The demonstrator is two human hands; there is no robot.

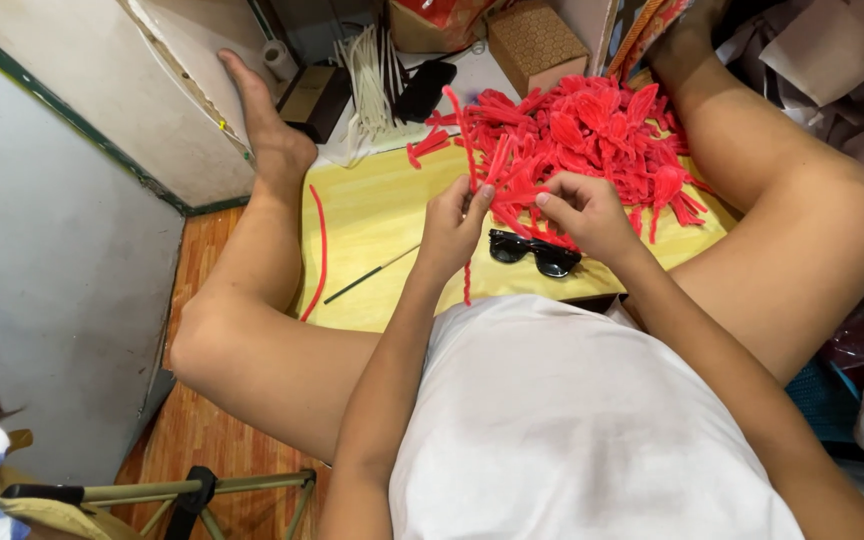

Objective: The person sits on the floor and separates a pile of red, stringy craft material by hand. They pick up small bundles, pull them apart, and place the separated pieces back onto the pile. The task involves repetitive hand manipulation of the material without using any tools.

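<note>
Two hands [517, 215] pinching one red pipe cleaner [468, 150], one sunglasses [535, 252], one rod [370, 273]

A low yellow wooden table [372, 215] stands on reddish-brown wood-plank flooring [202, 440]. A pale grey wall [52, 290] with dark green trim [82, 125] borders the floor's left edge. Lighting is even.

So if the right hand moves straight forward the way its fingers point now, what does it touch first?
The right hand points up and left toward the left hand. It would likely first meet the red fuzzy stems held between them, then the left hand's fingertips. Depth is hard to judge.
</note>
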